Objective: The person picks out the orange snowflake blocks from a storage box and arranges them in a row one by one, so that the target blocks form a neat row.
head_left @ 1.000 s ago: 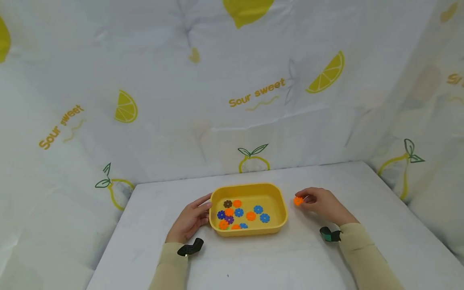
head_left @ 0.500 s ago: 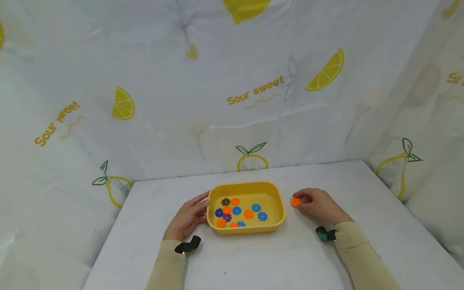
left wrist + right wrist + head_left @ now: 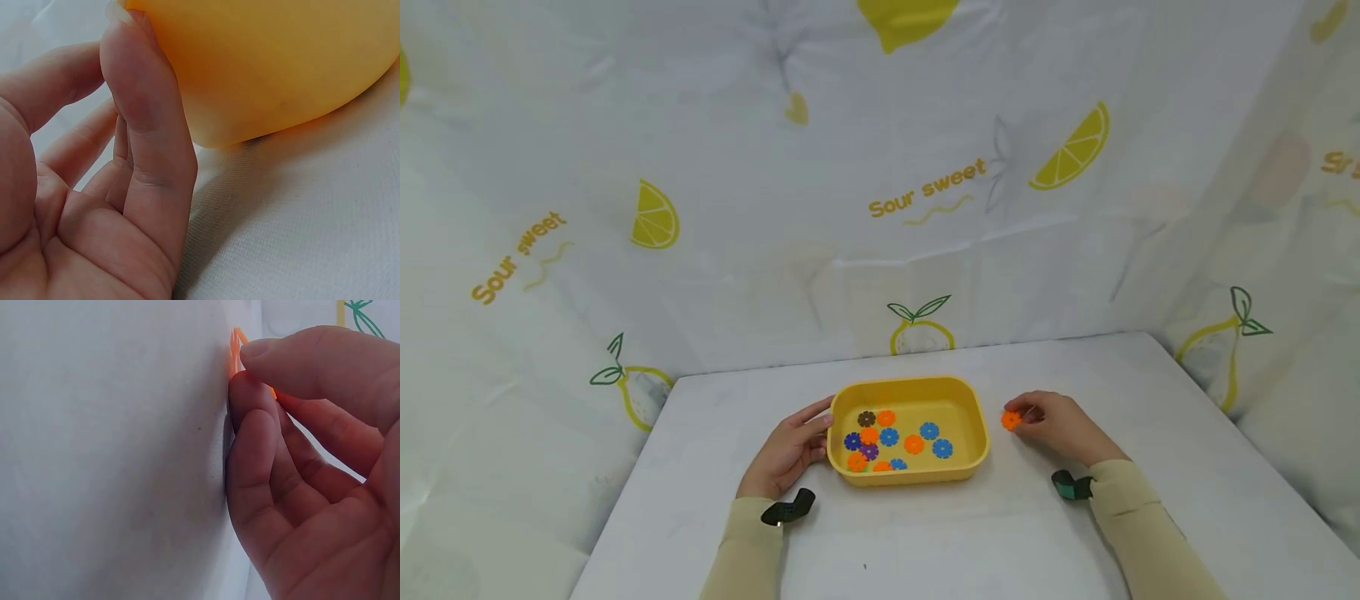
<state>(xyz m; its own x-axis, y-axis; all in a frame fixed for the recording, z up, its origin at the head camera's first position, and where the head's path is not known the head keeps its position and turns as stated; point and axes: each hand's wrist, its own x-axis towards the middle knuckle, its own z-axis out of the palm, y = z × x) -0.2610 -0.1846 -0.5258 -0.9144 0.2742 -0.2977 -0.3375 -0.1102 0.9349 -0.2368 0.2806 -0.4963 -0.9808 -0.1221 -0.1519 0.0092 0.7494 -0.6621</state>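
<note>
Over the last second little changes: the head view drifts slightly, backdrop included; against the yellow tray (image 3: 917, 390), the right hand (image 3: 1063, 423) and its orange piece (image 3: 1010, 421) sit a touch nearer the person. The contents of the tray look the same, so the work in hand appears at a pause, the piece not yet inside. Right hand: thumb and fingertips close together, pinching the piece just outside the tray's right wall, apart from it; the right wrist view shows the fingers very low over the surface (image 3: 947, 542), contact uncertain, and does not settle whether one piece or two is held. Left hand (image 3: 784, 454): fingers loosely extended, thumb at the rim, resting against the tray's left side. Edges: the raised rim is the barrier between piece and tray floor. Notched discs (image 3: 913, 444) crowd the left and middle; bare floor shows along the right and far sides. Room lies in front of the tray; behind, the surface ends at the lemon-print cloth (image 3: 760, 275).
</note>
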